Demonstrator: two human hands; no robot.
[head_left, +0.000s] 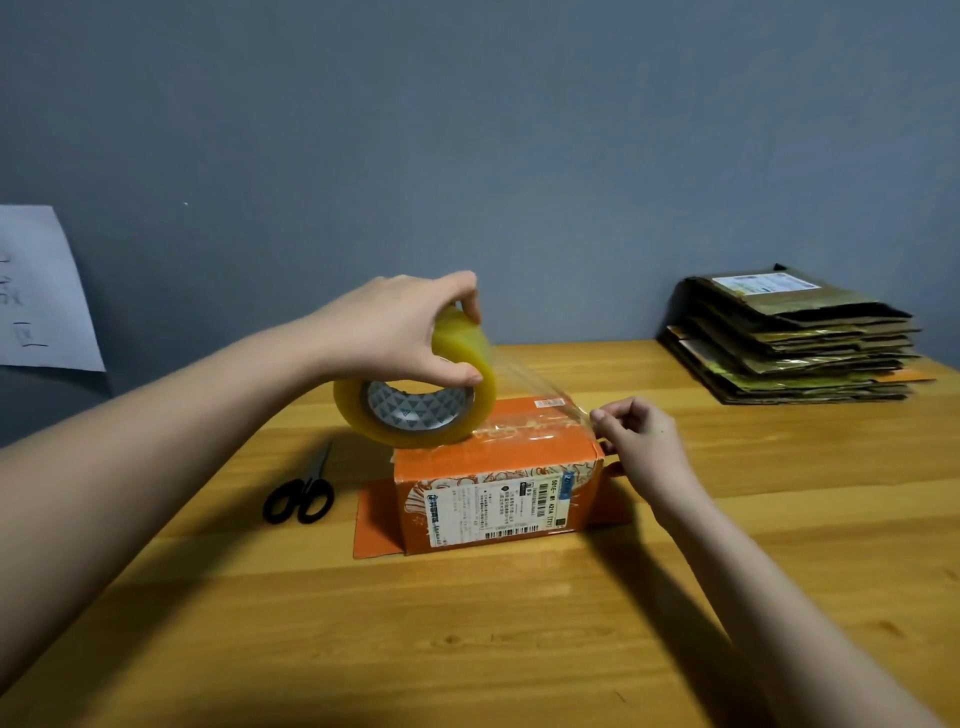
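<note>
Now L hand (395, 327) grips tape roll (363, 415), R hand (641, 441) pinches tape end (550, 387) over barcode-labelled orange box (467, 460).

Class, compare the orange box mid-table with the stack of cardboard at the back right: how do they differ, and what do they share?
The orange box stands assembled; the stack of cardboard lies folded flat in layers. The orange box is bright orange; the stack of cardboard is dull brown. The right hand pinches tape over the orange box; nothing touches the stack of cardboard. Both rest on the table and carry white labels.
</note>
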